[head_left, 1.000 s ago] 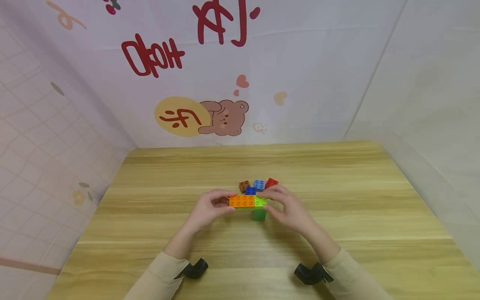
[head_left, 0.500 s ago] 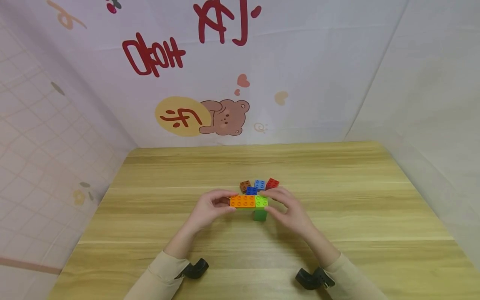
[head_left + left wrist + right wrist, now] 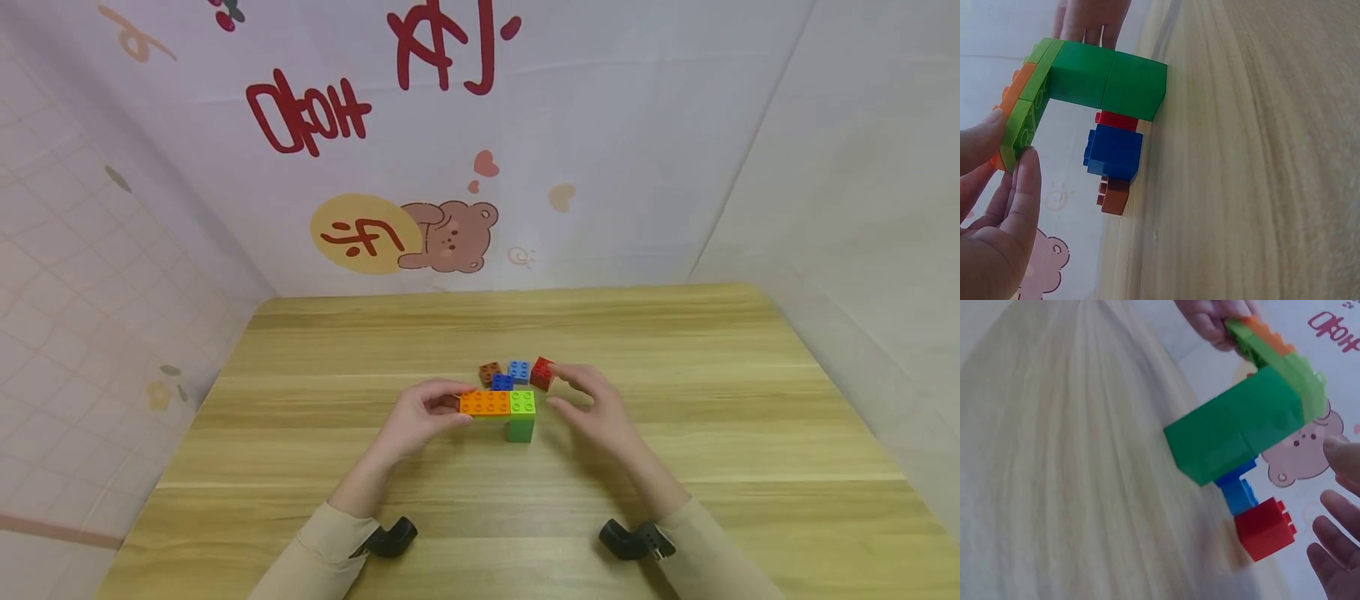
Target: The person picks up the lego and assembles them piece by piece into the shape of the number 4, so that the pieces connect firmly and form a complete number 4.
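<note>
My left hand [image 3: 408,425] pinches the free end of an orange eight-stud brick [image 3: 484,403] between thumb and fingers. Under that orange brick runs a lime layer [image 3: 1017,128], which juts sideways from the top of two stacked green bricks [image 3: 1235,428]. A lime four-stud brick [image 3: 522,402] caps the green column beside the orange one. My right hand [image 3: 603,417] is off the build with thumb and fingers spread. Its fingertips are right at a red brick [image 3: 542,373] in the head view, while the right wrist view shows a gap between them.
Behind the build lie a brown brick [image 3: 490,372], a dark blue brick [image 3: 502,382] and a light blue brick [image 3: 519,371], close together on the wooden table [image 3: 360,333]. A printed white cloth [image 3: 622,167] hangs past the table's back edge.
My right hand has let go of the lime end and moved right and back to the red brick, which now stands turned a little differently. My left hand has kept its place.
</note>
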{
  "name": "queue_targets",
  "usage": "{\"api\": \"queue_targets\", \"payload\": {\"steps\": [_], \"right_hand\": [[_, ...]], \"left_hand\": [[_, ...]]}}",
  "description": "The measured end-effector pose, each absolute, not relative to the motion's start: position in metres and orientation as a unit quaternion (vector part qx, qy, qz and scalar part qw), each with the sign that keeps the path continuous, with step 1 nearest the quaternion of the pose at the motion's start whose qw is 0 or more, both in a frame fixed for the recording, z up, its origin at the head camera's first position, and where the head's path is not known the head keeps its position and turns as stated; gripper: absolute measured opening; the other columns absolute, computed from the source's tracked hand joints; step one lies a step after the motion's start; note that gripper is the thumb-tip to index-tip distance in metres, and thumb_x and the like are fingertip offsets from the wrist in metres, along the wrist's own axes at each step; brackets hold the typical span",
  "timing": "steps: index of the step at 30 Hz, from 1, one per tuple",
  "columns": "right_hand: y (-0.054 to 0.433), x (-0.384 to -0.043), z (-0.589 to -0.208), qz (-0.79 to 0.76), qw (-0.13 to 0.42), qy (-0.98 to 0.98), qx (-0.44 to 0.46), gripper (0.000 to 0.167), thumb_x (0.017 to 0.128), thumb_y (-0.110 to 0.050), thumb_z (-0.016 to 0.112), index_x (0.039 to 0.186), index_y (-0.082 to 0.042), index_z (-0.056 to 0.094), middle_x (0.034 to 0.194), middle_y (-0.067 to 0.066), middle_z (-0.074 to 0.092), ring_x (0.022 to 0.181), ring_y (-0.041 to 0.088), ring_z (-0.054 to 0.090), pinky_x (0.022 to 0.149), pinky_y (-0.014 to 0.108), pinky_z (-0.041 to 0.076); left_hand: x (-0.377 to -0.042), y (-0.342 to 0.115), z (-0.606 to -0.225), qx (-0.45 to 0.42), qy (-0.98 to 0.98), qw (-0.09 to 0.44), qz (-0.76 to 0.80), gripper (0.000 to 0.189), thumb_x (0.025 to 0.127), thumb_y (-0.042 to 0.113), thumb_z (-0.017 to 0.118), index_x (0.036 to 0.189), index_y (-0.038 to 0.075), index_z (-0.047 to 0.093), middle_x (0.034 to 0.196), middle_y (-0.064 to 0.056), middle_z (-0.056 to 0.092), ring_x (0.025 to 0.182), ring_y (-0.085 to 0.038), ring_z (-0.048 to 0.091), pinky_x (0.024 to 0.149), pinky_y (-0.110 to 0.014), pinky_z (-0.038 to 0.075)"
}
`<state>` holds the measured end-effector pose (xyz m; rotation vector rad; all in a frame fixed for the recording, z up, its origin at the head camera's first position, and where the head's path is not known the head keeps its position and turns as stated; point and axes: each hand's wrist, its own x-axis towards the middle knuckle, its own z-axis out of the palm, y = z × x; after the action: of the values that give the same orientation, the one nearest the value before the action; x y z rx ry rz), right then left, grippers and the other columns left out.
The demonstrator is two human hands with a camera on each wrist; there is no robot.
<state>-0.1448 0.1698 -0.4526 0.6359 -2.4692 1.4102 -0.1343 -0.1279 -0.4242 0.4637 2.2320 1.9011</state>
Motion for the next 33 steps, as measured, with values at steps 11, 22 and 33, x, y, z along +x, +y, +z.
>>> {"api": "queue_targets", "payload": {"steps": [11, 22, 33], "right_hand": [[0.171, -0.159, -0.463, 0.473, 0.103, -0.861, 0.159, 0.055, 0.084, -0.006, 0.079, 0.135, 0.002, 0.057, 0.131, 0.02, 0.057, 0.118, 0.038, 0.053, 0.099, 0.053, 0.046], [0.17, -0.169, -0.471, 0.503, 0.075, -0.852, 0.124, 0.063, 0.085, -0.005, 0.079, 0.141, 0.0, 0.051, 0.135, 0.019, 0.052, 0.12, 0.038, 0.053, 0.101, 0.051, 0.046], [0.167, -0.176, -0.477, 0.521, 0.056, -0.845, 0.111, 0.063, 0.086, -0.008, 0.078, 0.143, -0.003, 0.05, 0.137, 0.019, 0.053, 0.119, 0.038, 0.056, 0.101, 0.051, 0.046]], "left_hand": [[-0.134, -0.129, -0.425, 0.161, 0.75, 0.087, 0.635, 0.037, 0.083, -0.004, 0.077, 0.119, -0.004, 0.069, 0.115, -0.019, 0.065, 0.095, -0.028, 0.064, 0.08, -0.025, 0.056], [-0.133, -0.129, -0.424, 0.157, 0.753, 0.086, 0.634, 0.037, 0.082, -0.006, 0.076, 0.119, -0.002, 0.07, 0.115, -0.017, 0.065, 0.094, -0.027, 0.065, 0.08, -0.027, 0.056], [-0.134, -0.129, -0.423, 0.159, 0.751, 0.088, 0.635, 0.037, 0.082, -0.005, 0.077, 0.119, -0.003, 0.07, 0.115, -0.018, 0.065, 0.094, -0.027, 0.064, 0.079, -0.026, 0.056]]}}
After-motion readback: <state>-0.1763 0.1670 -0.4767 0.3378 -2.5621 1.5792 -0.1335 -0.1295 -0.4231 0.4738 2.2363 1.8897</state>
